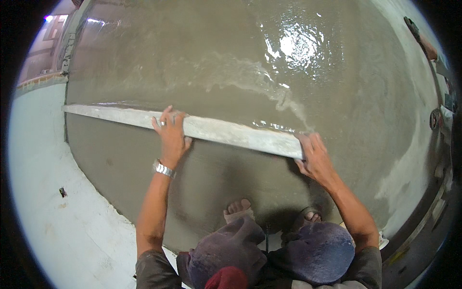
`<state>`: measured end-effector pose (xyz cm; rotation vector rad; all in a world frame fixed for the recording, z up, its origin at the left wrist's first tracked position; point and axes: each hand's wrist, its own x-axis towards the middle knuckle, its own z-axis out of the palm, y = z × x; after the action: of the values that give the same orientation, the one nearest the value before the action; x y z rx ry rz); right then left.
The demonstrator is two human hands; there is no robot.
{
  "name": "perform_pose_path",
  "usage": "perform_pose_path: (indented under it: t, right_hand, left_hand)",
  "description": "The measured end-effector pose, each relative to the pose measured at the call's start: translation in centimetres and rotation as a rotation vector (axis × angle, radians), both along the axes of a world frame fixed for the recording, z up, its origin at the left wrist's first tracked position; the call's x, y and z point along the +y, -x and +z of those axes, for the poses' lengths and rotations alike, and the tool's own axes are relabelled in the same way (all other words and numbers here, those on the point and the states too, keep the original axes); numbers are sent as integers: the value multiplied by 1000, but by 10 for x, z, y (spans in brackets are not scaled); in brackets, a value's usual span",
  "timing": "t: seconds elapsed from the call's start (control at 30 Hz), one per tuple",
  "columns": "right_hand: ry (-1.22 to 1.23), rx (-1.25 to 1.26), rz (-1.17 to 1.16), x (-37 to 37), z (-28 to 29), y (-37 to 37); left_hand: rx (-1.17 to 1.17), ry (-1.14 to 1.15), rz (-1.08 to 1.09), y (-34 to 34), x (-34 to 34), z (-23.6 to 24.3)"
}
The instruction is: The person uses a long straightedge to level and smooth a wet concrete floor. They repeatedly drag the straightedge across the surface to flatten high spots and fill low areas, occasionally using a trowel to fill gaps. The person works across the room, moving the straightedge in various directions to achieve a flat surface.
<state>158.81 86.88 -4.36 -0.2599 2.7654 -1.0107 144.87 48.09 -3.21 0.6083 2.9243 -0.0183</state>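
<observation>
Both my hands grip a long pale straightedge (pixel 226 132), smeared with whitish grey, lying across a wet grey cement surface (pixel 192 48). My left hand (pixel 172 135), with a ring and a metal watch at the wrist, is closed around the bar near its middle, fingers over the far edge and thumb at the near edge. At the bar's right end, my right hand (pixel 314 155) is closed on it in the same way. The bar's left end reaches the border of the cement. A ridge of wet slurry (pixel 255 72) curves beyond the bar towards my right hand.
My feet (pixel 238 206) and bent knees are close below the bar. A white surface (pixel 62 202) borders the cement on the left, with a small dark object (pixel 62 192) on it. Dark items and a round wheel-like thing (pixel 435 118) line the right edge. Bright light reflects off the wet area.
</observation>
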Motion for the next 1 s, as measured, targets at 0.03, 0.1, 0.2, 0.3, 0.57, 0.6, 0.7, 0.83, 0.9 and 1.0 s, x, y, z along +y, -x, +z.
perform_pose_path:
  t: [0.03,0.1,0.2,0.3,0.57,0.6,0.7,0.83,0.9,1.0]
  right_hand:
    - [15,23,-4,-3,-3,11]
    - [42,44,-14,-8,-5,20]
    - [20,68,-3,-5,-10,11]
    - [38,54,-28,3,-15,-2]
    - [2,105,-51,-5,-9,-5]
    - [17,103,-48,-4,-11,-8]
    - [40,120,-39,4,-25,-22]
    - [-11,128,-59,24,-21,-37]
    - [-48,101,-74,25,-22,-37]
    - [-65,83,-98,11,-14,-20]
  left_hand:
    - [12,8,6,9,-4,-2]
    - [20,13,-2,17,-10,1]
    - [-13,23,23,6,-10,-1]
    - [-54,3,48,0,0,0]
    - [9,-17,-21,15,5,11]
    - [20,-14,-31,17,3,13]
    - [-18,-3,-19,7,8,10]
    - [-62,-39,-46,-3,33,12]
    - [-24,-10,-61,4,30,10]
    - [33,7,-57,20,21,11]
